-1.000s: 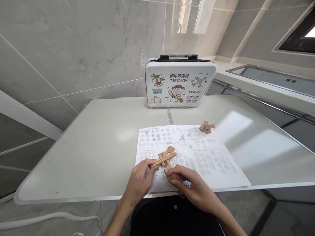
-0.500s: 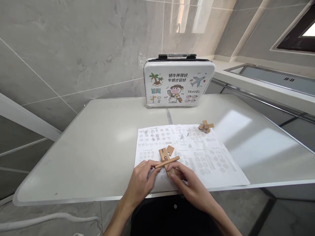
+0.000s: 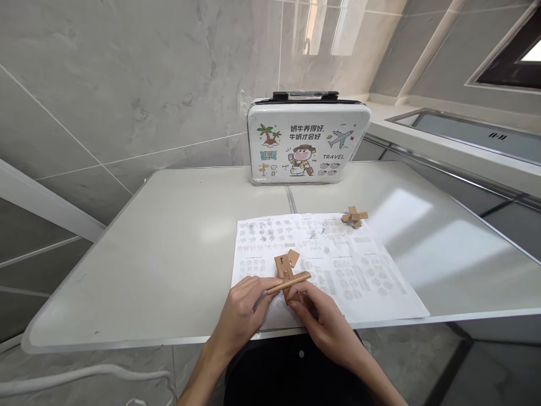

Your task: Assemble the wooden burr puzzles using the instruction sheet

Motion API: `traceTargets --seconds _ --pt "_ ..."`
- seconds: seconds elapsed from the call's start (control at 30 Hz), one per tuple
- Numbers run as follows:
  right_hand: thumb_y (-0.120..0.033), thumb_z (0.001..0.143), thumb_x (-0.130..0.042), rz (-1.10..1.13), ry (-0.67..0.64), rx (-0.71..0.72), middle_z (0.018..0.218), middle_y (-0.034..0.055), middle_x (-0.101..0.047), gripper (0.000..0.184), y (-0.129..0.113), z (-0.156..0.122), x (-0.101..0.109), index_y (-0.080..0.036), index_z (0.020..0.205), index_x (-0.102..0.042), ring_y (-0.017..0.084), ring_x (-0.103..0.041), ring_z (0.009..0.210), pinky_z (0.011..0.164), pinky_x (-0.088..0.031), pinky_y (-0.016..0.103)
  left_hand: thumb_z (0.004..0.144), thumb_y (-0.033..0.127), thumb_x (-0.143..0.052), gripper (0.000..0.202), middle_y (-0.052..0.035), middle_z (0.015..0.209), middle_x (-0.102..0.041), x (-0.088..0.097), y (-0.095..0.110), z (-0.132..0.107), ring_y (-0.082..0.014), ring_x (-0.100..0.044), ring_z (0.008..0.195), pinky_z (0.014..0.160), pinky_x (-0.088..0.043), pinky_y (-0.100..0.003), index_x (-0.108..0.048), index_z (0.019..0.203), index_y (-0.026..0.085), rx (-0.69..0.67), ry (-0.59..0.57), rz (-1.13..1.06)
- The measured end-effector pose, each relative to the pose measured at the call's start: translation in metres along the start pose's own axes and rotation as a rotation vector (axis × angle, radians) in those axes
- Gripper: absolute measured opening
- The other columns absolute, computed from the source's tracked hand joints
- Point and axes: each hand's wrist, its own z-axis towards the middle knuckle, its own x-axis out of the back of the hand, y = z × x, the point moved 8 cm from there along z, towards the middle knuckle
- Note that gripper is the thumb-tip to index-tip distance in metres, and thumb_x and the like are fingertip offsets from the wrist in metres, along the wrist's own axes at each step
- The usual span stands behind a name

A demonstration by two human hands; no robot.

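Note:
Near the table's front edge, my left hand [image 3: 245, 304] pinches one end of a flat wooden puzzle piece [image 3: 296, 279] that lies slantwise across another. That second wooden piece [image 3: 282, 264], marked with a black 3 and showing a small notch, points away from me. My right hand [image 3: 319, 310] has its thumb and fingers closed on the near end of the marked piece. Behind it, a third wooden piece [image 3: 293, 258] with a notch sticks out to the right. My fingers hide where the pieces cross.
Beneath my hands lies a printed instruction sheet [image 3: 359, 293] on the pale folding table [image 3: 169, 242]. An assembled wooden burr puzzle [image 3: 354, 216] sits at the sheet's far right corner. A white cartoon case [image 3: 308, 144] stands at the back, before the tiled wall.
The crosswise piece has tilted slightly, showing more of its flat face, and shifted a little right. My right fingers have moved slightly along the marked piece. Both hands keep their hold.

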Motion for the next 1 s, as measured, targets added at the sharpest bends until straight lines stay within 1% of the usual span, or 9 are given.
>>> traceTargets --seconds 0.13,0.3,0.4,0.5,0.6,0.73,0.8,1.0 --pt "-0.035 0.106 -0.051 0.031 0.024 -0.022 0.074 -0.0021 -0.048 0.018 0.008 -0.004 -0.002 -0.023 0.094 -0.055 0.016 -0.043 0.066 0.061 -0.036 0.028 0.107 0.022 -0.054 0.024 -0.0067 0.111 -0.081 -0.001 -0.002 -0.001 -0.0191 -0.075 0.094 0.085 -0.060 -0.033 -0.072 0.123 0.024 -0.005 -0.014 -0.016" --pt "-0.039 0.106 -0.054 0.117 0.106 -0.079 0.068 -0.0061 -0.040 0.022 0.023 -0.011 0.000 -0.024 0.091 -0.049 0.013 -0.036 0.059 0.055 -0.029 0.027 0.106 0.022 -0.057 0.021 -0.0055 0.109 -0.081 -0.002 -0.001 0.000 -0.0189 -0.075 0.094 0.084 -0.060 -0.032 -0.071 0.121 0.025 -0.017 -0.012 -0.042" --pt "-0.041 0.104 -0.058 0.125 0.152 -0.066 0.071 -0.0047 -0.047 0.024 0.025 -0.012 0.003 -0.024 0.090 -0.048 0.014 -0.040 0.061 0.056 -0.032 0.027 0.107 0.024 -0.055 0.023 -0.0067 0.109 -0.081 -0.002 0.000 0.000 -0.0198 -0.076 0.094 0.083 -0.060 -0.033 -0.072 0.121 0.025 -0.009 -0.017 -0.025" --pt "-0.043 0.101 -0.064 0.140 0.197 -0.073 0.074 -0.0027 -0.053 0.028 0.026 -0.012 0.006 -0.024 0.090 -0.048 0.014 -0.045 0.063 0.059 -0.037 0.027 0.107 0.021 -0.054 0.023 -0.0076 0.110 -0.081 0.001 0.004 0.001 -0.0203 -0.077 0.096 0.084 -0.061 -0.033 -0.072 0.120 0.023 -0.041 0.012 0.002" --pt "-0.048 0.099 -0.067 0.153 0.224 -0.101 0.072 -0.0027 -0.053 0.031 0.029 -0.012 0.006 -0.024 0.092 -0.050 0.014 -0.045 0.062 0.058 -0.038 0.027 0.105 0.018 -0.055 0.022 -0.0069 0.111 -0.082 0.005 0.010 0.002 -0.0203 -0.078 0.099 0.086 -0.062 -0.033 -0.071 0.120 0.024 -0.099 0.059 0.002" --pt "-0.050 0.098 -0.069 0.152 0.264 -0.114 0.075 -0.0016 -0.056 0.033 0.031 -0.013 0.008 -0.024 0.091 -0.051 0.015 -0.047 0.064 0.059 -0.040 0.026 0.104 0.014 -0.058 0.022 -0.0042 0.110 -0.082 0.008 0.015 0.003 -0.0180 -0.079 0.096 0.083 -0.061 -0.031 -0.068 0.120 0.025 -0.144 0.100 0.001" --pt "-0.048 0.097 -0.070 0.160 0.267 -0.117 0.075 -0.0018 -0.056 0.032 0.031 -0.013 0.008 -0.023 0.090 -0.051 0.014 -0.047 0.064 0.059 -0.040 0.026 0.103 0.011 -0.059 0.023 -0.0040 0.111 -0.082 0.008 0.016 0.003 -0.0175 -0.079 0.096 0.083 -0.060 -0.030 -0.067 0.120 0.024 -0.150 0.099 0.007" --pt "-0.045 0.098 -0.069 0.170 0.213 -0.109 0.070 -0.0046 -0.054 0.027 0.028 -0.009 0.006 -0.023 0.093 -0.055 0.013 -0.045 0.059 0.057 -0.037 0.026 0.102 0.008 -0.058 0.028 -0.0050 0.113 -0.081 0.007 0.017 0.001 -0.0184 -0.078 0.099 0.083 -0.059 -0.030 -0.065 0.124 0.024 -0.179 0.084 0.029"
